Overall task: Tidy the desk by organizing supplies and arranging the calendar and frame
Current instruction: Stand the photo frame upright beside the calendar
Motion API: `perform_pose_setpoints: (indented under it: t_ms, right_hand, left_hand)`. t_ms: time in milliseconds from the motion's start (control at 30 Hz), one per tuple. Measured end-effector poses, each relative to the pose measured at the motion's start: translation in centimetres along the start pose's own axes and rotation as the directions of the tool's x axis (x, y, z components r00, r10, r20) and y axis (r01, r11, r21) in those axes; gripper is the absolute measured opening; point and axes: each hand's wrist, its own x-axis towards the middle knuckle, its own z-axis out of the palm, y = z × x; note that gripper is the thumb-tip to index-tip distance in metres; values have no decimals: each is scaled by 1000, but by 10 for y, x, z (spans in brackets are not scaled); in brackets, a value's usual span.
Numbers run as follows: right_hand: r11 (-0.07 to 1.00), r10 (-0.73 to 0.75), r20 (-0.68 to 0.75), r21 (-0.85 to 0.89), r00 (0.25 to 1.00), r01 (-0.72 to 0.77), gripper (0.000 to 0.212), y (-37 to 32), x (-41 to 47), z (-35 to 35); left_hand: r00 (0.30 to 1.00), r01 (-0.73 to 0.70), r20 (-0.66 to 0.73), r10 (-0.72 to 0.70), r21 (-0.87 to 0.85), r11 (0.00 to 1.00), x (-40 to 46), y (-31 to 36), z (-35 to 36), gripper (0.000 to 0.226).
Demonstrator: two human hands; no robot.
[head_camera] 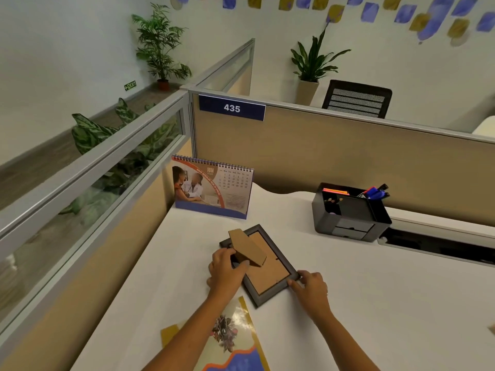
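My left hand (226,270) pinches the frame (263,274)'s raised stand (247,247), right hand (310,286) fingers curled gripping its corner; forcing may snap the hinge.

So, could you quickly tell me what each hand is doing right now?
Left hand: grips the picture frame by its left edge.
Right hand: pinches the frame's near right corner.

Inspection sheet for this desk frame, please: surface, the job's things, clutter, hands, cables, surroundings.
Surface: white desk.
Job's things: dark wooden picture frame face down, brown cardboard stand raised; spiral desk calendar upright; black desk organiser holding pens.
Clutter: glossy printed sheet lying near the front edge.
Hands: left hand grips the frame's left edge; right hand holds its near corner.
Cables: nothing seen.
Surroundings: beige partition, potted plants, black mesh chair.
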Motion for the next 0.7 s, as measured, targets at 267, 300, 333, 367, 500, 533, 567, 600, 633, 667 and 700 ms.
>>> perform_pose_setpoints:
  t_ms: [267,300,333,367,500,533,567,600,633,667,700]
  right_hand:
    - [1000,13,15,9,1000,-13,41,2,1,0]
    - [1000,16,13,13,1000,-16,40,2,1,0]
    - [1000,18,11,17,1000,-18,40,2,0,1]
    - [1000,19,8,20,1000,-19,40,3,0,1]
    - [999,28,1,46,1000,-28,40,6,0,4]
    - [998,30,0,58,1000,-30,39,7,0,5]
    - [997,33,1,68,999,-33,39,7,0,5]
    - [996,38,4,80,999,-38,39,8,0,5]
    - [994,41,7,99,999,-42,38,8,0,5]
    - [991,43,11,122,999,-44,38,9,0,5]
    - [989,39,13,142,999,-41,38,10,-1,4]
  left_hand:
    - [988,-152,6,152,-26,988,-4,12,15,11]
    - [984,-174,-32,174,6,985,-4,12,17,12]
    - [977,-201,-67,201,18,980,-4,12,19,14]
    - [969,-227,-91,228,18,974,-4,12,20,14]
    - [960,-268,-62,272,62,961,-2,13,21,19]
    - [960,-272,-51,277,82,959,-1,13,21,24]
    - [959,-274,-44,279,94,957,1,13,22,28]
    - [960,-273,-41,278,101,957,2,13,22,30]
    - [961,-267,-39,273,107,958,3,13,23,31]
    - [963,-260,-34,266,114,959,4,15,24,30]
    - [964,-259,-29,264,120,958,6,16,24,29]
